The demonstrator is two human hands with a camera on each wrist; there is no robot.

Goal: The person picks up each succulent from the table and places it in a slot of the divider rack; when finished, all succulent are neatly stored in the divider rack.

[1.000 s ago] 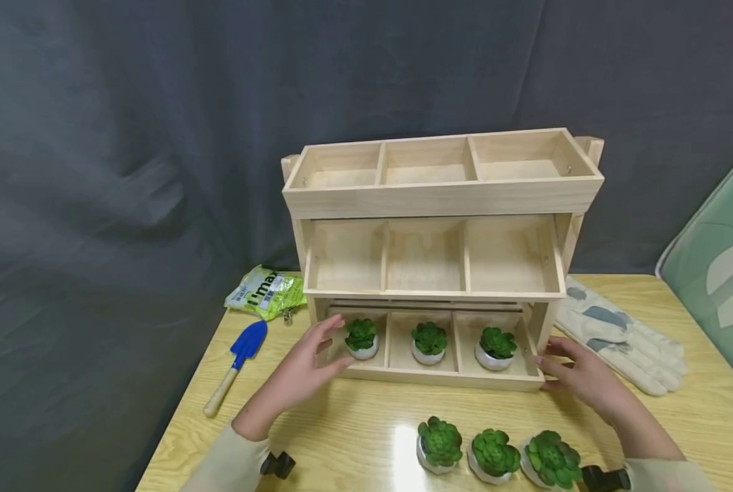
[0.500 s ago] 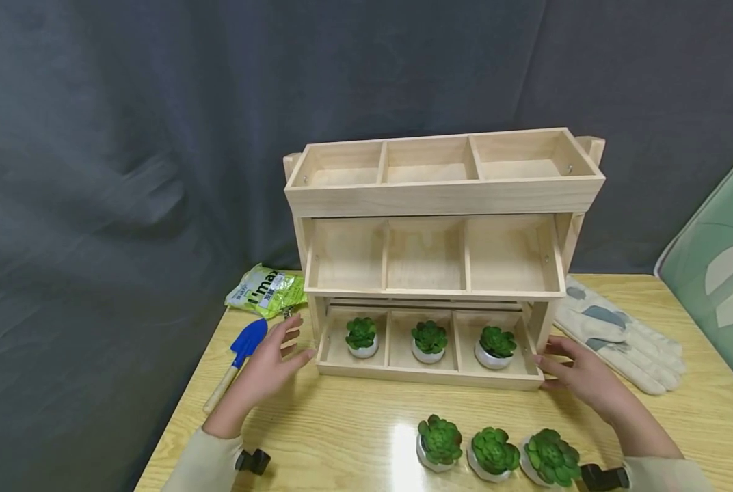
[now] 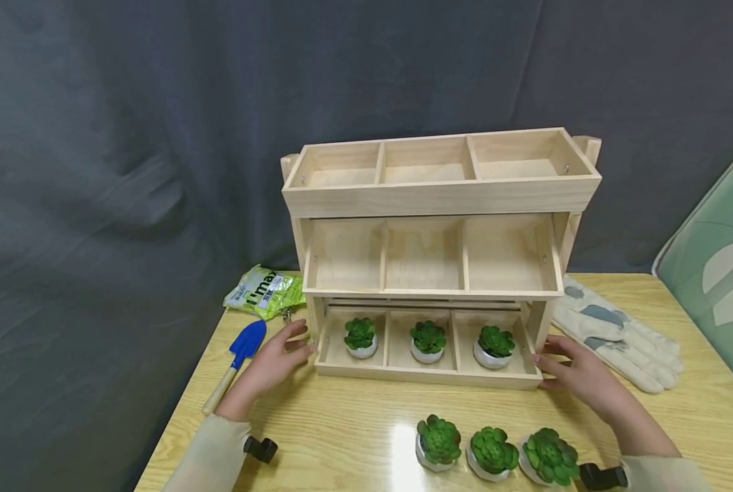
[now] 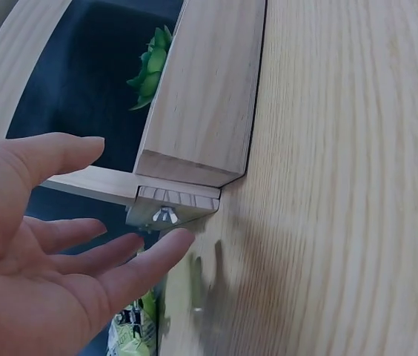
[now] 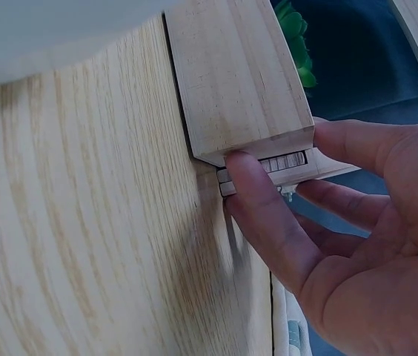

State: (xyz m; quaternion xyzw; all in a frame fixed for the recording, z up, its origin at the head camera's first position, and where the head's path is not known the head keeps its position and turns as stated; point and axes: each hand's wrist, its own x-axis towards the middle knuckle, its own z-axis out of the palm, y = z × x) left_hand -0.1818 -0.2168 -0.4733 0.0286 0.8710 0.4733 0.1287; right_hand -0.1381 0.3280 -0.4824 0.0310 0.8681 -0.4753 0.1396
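Note:
A three-tier wooden plant stand point(image 3: 424, 199) faces me, each tier split into three compartments. In its bottom tier sit a left potted succulent point(image 3: 360, 337), a middle one point(image 3: 428, 342) and a right one point(image 3: 494, 346), all in white pots. My left hand point(image 3: 274, 365) is spread beside the stand's lower left end, its fingertips near a wing nut point(image 4: 165, 216); contact is unclear. My right hand point(image 3: 584, 378) grips the lower right end, thumb at the tray's edge and a finger against the corner point(image 5: 264, 152). Three more succulents point(image 3: 493, 453) stand on the table in front.
Left of the stand lie a green-and-white plastic bag point(image 3: 264, 292) and a blue trowel point(image 3: 246, 343) with a wooden handle. Pale work gloves point(image 3: 619, 335) lie to the right. A dark curtain point(image 3: 428, 68) hangs behind the table point(image 3: 342, 430).
My left hand has moved left from in front of the left succulent, then slightly back toward the stand's left end. My right hand stays at the right end.

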